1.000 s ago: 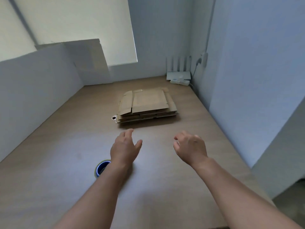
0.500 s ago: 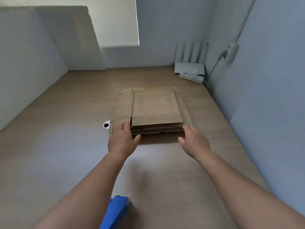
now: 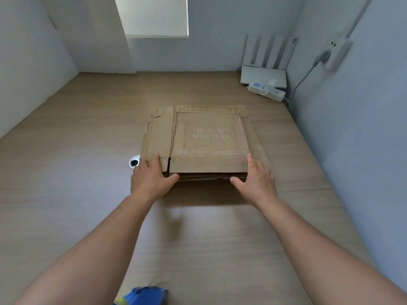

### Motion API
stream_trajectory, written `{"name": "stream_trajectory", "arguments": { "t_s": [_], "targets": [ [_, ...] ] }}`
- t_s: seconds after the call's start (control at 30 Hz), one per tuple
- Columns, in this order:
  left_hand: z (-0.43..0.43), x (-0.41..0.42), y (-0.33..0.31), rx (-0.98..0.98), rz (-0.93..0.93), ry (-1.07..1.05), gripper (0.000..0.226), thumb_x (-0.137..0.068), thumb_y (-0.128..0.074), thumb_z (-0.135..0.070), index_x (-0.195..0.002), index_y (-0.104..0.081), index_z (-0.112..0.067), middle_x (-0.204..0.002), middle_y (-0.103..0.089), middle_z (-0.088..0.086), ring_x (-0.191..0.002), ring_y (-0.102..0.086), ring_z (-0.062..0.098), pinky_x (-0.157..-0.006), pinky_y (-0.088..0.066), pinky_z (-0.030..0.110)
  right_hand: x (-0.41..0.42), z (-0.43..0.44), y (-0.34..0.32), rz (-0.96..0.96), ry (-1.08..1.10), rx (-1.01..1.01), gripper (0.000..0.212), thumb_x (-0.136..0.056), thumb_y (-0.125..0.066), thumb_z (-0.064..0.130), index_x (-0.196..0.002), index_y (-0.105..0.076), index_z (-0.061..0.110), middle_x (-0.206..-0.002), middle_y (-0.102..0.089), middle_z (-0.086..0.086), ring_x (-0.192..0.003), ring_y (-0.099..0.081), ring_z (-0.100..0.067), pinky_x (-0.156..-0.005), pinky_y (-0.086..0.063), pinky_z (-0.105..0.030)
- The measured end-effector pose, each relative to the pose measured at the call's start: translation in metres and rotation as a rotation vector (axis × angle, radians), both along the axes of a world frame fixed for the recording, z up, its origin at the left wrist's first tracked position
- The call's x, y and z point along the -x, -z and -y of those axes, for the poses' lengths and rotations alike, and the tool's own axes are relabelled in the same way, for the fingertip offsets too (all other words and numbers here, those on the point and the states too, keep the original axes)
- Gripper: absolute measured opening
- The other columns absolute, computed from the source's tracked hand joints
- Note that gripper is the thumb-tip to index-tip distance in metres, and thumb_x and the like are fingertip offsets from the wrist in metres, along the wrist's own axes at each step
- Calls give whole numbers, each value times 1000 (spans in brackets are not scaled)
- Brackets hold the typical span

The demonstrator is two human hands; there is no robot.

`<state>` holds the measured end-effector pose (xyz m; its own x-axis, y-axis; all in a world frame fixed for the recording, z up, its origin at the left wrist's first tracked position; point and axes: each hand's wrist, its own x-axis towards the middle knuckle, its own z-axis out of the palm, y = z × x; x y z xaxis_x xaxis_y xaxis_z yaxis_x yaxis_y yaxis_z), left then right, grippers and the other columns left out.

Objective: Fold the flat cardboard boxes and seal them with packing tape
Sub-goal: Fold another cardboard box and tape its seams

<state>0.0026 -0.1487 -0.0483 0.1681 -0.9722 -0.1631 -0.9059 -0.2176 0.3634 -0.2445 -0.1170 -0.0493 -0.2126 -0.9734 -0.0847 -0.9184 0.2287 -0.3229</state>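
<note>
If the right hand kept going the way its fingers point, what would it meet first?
The stack of flat cardboard boxes: the right hand is at its near right corner, fingertips apparently over its top, though contact is unclear.

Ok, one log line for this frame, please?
flat cardboard boxes: stacked on table | left hand: fingers on near-left flap | right hand: touching near-right corner | step: folding not begun

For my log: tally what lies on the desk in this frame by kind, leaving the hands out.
Stack of flat cardboard boxes: 1 (the sheets in it are too tightly packed to count)
White router: 1
White power strip: 1
Blue object, cut off at the near edge: 1
Total: 4
</note>
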Motion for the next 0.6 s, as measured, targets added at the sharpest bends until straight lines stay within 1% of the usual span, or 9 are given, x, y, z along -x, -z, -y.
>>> {"name": "stream_trajectory", "arguments": {
  "t_s": [0.07, 0.13, 0.23, 0.3, 0.33, 0.4, 0.43, 0.5, 0.6],
  "targets": [
    [-18, 4, -10, 40, -12, -1, 74, -79, -60, -51, -139, -30, -20, -136, -41, 10, -121, -40, 34, -97, -38, 42, -3, -17, -9, 176, 45, 73, 84, -87, -60, 43, -151, -13, 14, -147, -31, -9, -133, -34, -26, -109, -27, -35],
    [-43, 9, -23, 102, -104, -23, 61, -86, -55, -44, -138, -34, -21, -134, -44, 9, -119, -41, 33, -96, -38, 42, -5, -37, -19, 337, 77, 225, 79, -86, -65, 29, -149, -20, 14, -141, -34, -12, -126, -41, -27, -101, -35, -34],
    [-85, 16, -48, 255, -278, -99, 37, -98, -42, -27, -135, -48, -24, -132, -49, 6, -117, -46, 28, -90, -38, 34, 2, -63, -42, 467, 123, 435, 75, -87, -61, 7, -149, -20, 13, -144, -35, -13, -130, -39, -26, -101, -34, -27],
    [-113, 19, -66, 344, -303, -109, 30, -101, -37, -27, -122, -58, -23, -114, -59, 6, -104, -54, 28, -78, -38, 31, 11, -77, -62, 563, 171, 499, 74, -88, -56, 0, -150, -19, 12, -147, -37, -12, -133, -38, -25, -101, -32, -23],
    [-126, 21, -74, 382, -320, -109, 28, -102, -36, -28, -113, -60, -21, -102, -62, 7, -96, -56, 29, -73, -40, 32, 15, -85, -73, 604, 193, 536, 71, -88, -55, 0, -149, -22, 12, -142, -44, -13, -128, -44, -27, -100, -35, -25],
    [-150, 25, -95, 444, -392, -132, 26, -100, -38, -33, -100, -61, -20, -87, -63, 6, -84, -61, 32, -71, -50, 40, 23, -103, -95, 621, 187, 669, 57, -88, -56, 0, -141, -38, 9, -122, -59, -15, -108, -57, -30, -89, -40, -23],
    [-160, 28, -105, 480, -421, -142, 26, -98, -39, -35, -98, -60, -22, -84, -64, 6, -80, -64, 32, -71, -54, 44, 26, -111, -108, 604, 158, 755, 46, -87, -57, 1, -132, -49, 6, -113, -63, -15, -100, -60, -30, -82, -39, -18],
    [-179, 35, -127, 547, -410, -147, 23, -92, -39, -37, -97, -58, -24, -81, -66, 6, -72, -66, 31, -67, -57, 47, 36, -127, -133, 549, 92, 862, 24, -88, -58, 4, -112, -60, 3, -99, -67, -13, -86, -62, -26, -72, -37, -16],
    [-203, 43, -154, 580, -390, -206, 11, -92, -46, -24, -103, -49, -22, -76, -65, 3, -56, -66, 26, -61, -57, 40, 54, -147, -167, 353, 7, 810, 9, -88, -58, 9, -94, -64, 6, -85, -65, -8, -73, -52, -22, -64, -32, -23]
  ]
}}
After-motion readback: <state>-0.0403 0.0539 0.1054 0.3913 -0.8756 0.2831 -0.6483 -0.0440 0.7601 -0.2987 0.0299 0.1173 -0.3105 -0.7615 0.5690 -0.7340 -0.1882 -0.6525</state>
